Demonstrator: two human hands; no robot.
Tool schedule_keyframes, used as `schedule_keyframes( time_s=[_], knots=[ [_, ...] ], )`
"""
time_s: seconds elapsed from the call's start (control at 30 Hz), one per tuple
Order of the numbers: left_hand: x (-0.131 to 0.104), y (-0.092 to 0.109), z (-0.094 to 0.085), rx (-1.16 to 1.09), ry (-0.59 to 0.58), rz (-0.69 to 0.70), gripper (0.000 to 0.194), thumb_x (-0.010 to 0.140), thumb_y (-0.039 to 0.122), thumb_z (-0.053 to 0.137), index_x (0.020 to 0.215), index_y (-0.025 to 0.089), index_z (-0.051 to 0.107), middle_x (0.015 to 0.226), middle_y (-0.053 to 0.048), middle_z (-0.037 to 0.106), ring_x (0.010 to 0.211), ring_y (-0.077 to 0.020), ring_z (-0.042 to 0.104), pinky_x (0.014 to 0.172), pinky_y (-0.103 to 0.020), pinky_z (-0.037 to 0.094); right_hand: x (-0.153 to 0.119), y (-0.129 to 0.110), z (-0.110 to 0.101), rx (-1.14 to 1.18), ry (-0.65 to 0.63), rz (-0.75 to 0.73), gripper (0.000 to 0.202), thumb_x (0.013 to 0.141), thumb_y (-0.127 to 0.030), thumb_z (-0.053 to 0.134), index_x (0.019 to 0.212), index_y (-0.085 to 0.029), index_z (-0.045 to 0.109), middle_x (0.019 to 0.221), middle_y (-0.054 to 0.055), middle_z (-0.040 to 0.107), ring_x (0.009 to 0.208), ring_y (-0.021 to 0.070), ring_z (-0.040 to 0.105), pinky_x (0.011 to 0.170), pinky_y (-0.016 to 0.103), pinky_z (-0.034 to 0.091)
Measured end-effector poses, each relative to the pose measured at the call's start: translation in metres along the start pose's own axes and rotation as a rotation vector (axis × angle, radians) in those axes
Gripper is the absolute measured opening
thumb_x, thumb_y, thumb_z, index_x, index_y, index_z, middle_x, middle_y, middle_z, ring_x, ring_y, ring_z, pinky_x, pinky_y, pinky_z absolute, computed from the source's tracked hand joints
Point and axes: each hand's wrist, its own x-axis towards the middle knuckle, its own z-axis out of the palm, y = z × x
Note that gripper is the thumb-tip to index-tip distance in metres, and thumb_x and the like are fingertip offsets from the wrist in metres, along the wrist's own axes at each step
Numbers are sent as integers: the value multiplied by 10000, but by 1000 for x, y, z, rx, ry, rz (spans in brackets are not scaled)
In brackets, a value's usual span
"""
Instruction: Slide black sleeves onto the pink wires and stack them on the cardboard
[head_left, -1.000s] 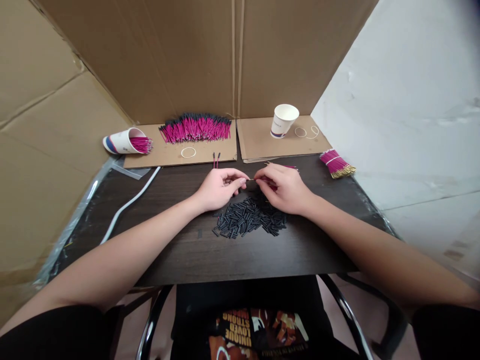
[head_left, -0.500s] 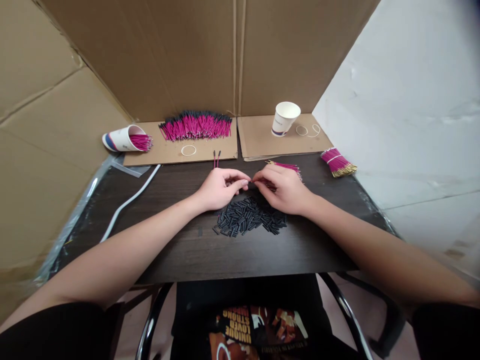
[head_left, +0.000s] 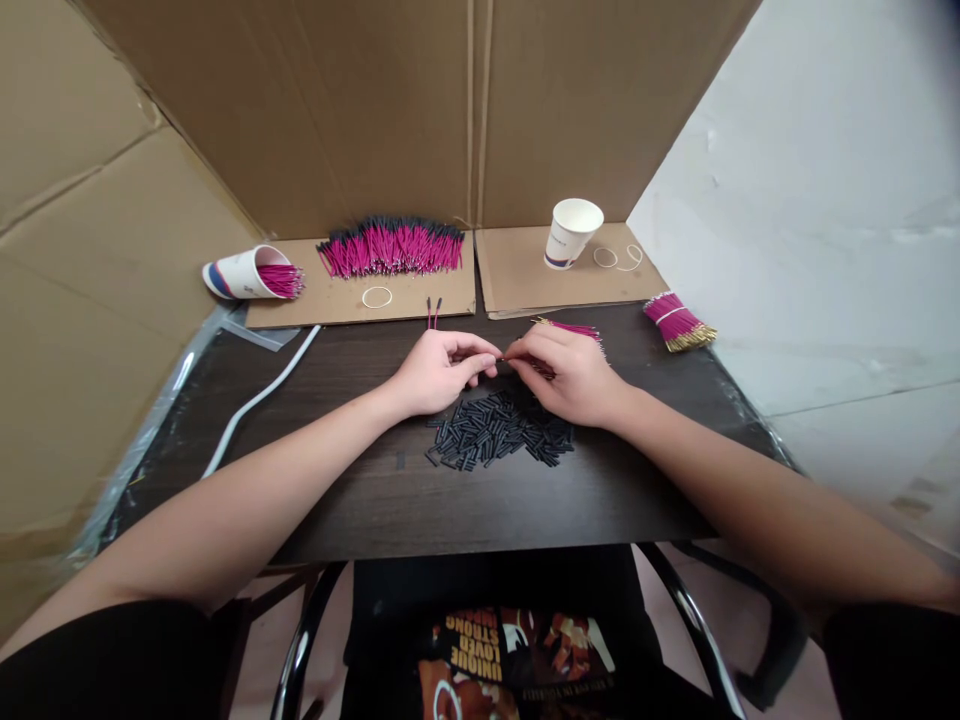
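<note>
My left hand (head_left: 442, 372) and my right hand (head_left: 568, 374) meet fingertip to fingertip above the table, each closed in a pinch. A tiny dark piece shows between the fingertips; its kind is too small to make out. Just below lies a heap of short black sleeves (head_left: 491, 432). Pink wires (head_left: 574, 329) with gold ends lie behind my right hand, which partly hides them. Beyond my left hand, two black-tipped pink wires (head_left: 433, 314) lie side by side, their near ends covered by the hand.
Many black-tipped pink wires (head_left: 394, 248) lie on a cardboard sheet (head_left: 300, 312). A tipped paper cup (head_left: 244, 275) holds more wires at left. An upright paper cup (head_left: 572, 236) and rubber bands (head_left: 617, 259) sit back right, near a banded wire bundle (head_left: 679, 321). Cardboard walls the back.
Both hands keep their pinch at nearly the same spot, with only slight finger movement. The whole view has shifted very slightly; the things on the table stay where they were.
</note>
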Motion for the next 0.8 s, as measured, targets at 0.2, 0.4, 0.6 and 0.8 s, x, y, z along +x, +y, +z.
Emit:
schedule_keyframes(
  time_s=[0.2, 0.4, 0.6, 0.8],
  knots=[
    [0, 0, 0, -25, -6, -8, 203, 971, 255, 760, 1094, 105, 823, 910, -91, 822, 639, -68, 619, 594, -207, 504, 0, 1, 0, -5, 13, -37, 135, 1131, -116, 580, 1160, -182, 695, 1007, 92, 712, 892, 223, 687, 788, 379, 579],
    [-2, 7, 5, -102, 38, -44, 287, 964, 187, 744, 1238, 100, 740, 894, -86, 813, 633, -68, 632, 600, -200, 511, 1, 2, 1, 3, 26, -47, 112, 1109, -100, 611, 1121, -177, 692, 990, 83, 713, 866, 214, 673, 774, 363, 568],
    [-2, 3, 9, -131, 59, 30, 226, 915, 205, 791, 1110, 113, 725, 908, -81, 798, 698, -85, 671, 624, -206, 543, 2, 1, 1, 17, 28, -23, 113, 1089, -89, 631, 1099, -177, 702, 955, 68, 708, 825, 195, 655, 739, 346, 537],
    [-1, 0, 10, -136, 55, 49, 234, 918, 252, 801, 1092, 117, 721, 935, -94, 799, 765, -106, 709, 626, -205, 547, 1, 1, 1, 21, 24, -16, 103, 1090, -94, 636, 1099, -162, 713, 945, 65, 707, 805, 181, 634, 730, 340, 524]
  ],
)
